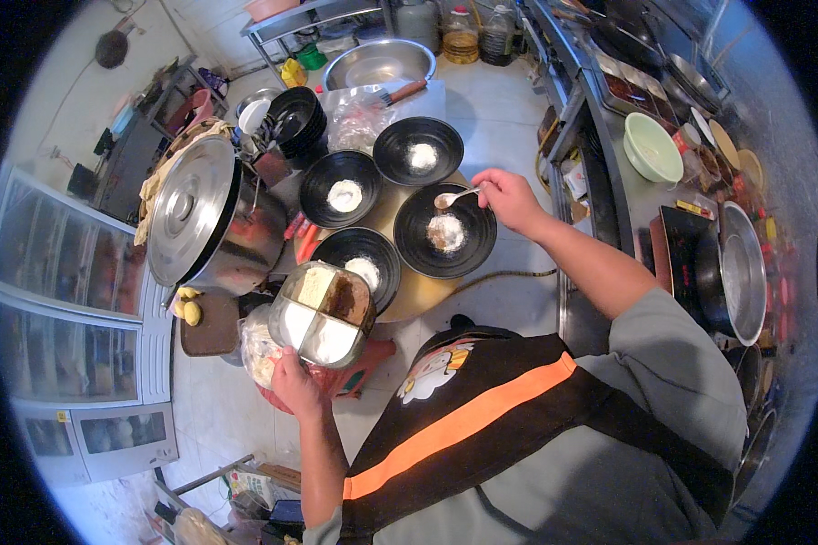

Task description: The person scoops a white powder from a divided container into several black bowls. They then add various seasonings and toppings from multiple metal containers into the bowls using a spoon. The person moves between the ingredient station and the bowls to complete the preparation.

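Observation:
My left hand (298,383) grips the near edge of a clear four-compartment seasoning box (306,320), held tilted in the air. White powders fill two compartments, a pale yellowish powder another, and a brown powder the last. Between the fingers of my right hand (511,201) is a small white spoon (458,196) with brown powder in its bowl. That spoon is over a black bowl (477,235) containing white powder with brown powder on one side. Three more black bowls, the far one (390,151), the left one (313,197) and the near one (334,248), hold white powder; the box partly covers the near one.
A large lidded steel pot (245,238) stands left of the bowls. Behind them are stacked black bowls (296,122), a brush (405,92) on plastic bags, and a steel basin (380,61). A counter (617,163) with a green bowl (653,147) runs along the right.

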Demonstrator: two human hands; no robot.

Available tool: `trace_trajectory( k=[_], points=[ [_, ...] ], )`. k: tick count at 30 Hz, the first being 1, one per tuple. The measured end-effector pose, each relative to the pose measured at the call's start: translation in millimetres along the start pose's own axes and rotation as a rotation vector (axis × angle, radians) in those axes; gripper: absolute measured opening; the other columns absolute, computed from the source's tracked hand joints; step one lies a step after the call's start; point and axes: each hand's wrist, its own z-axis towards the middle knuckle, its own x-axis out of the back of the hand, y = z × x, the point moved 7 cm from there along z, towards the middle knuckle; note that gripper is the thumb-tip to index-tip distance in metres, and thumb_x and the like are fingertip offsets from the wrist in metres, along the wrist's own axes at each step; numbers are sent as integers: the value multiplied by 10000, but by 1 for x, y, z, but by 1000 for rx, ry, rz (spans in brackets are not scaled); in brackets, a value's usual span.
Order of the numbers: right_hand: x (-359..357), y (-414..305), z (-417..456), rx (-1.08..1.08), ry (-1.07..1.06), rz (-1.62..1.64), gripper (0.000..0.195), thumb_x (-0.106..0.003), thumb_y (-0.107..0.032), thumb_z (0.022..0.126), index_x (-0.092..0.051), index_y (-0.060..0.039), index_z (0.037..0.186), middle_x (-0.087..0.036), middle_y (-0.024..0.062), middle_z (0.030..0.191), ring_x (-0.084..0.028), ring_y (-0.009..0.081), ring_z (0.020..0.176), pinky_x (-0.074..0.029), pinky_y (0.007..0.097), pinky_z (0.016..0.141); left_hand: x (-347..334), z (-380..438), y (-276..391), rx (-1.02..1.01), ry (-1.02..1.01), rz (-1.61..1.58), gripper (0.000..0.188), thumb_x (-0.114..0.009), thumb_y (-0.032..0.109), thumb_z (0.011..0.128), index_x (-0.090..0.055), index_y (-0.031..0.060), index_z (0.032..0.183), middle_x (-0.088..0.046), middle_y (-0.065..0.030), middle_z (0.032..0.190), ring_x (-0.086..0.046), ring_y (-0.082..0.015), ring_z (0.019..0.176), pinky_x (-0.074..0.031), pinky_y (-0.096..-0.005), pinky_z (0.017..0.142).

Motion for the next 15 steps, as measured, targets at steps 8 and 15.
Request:
trace_trajectory(
  k=[8, 15],
  points=[
    [-41, -38, -7, -309, -266, 554, 159, -453, -87, 852, -564, -16, 941, -546, 11, 650, -424, 41, 498, -341, 174, 439, 14, 3, 1, -88, 6, 119, 367, -496, 195, 875, -441, 33, 550, -397, 22, 530, -332, -60, 508, -268, -241, 458],
    [-124, -154, -52, 579, -468, -108, 194, -460, -120, 799, -594, -46, 919, -609, 161, 708, -606, 293, 656, -474, 400, 607, 2, -16, 33, -187, 13, 237, 381, -521, 196, 862, -416, 12, 545, -382, 32, 528, -311, -63, 529, -264, -244, 466]
  ],
)
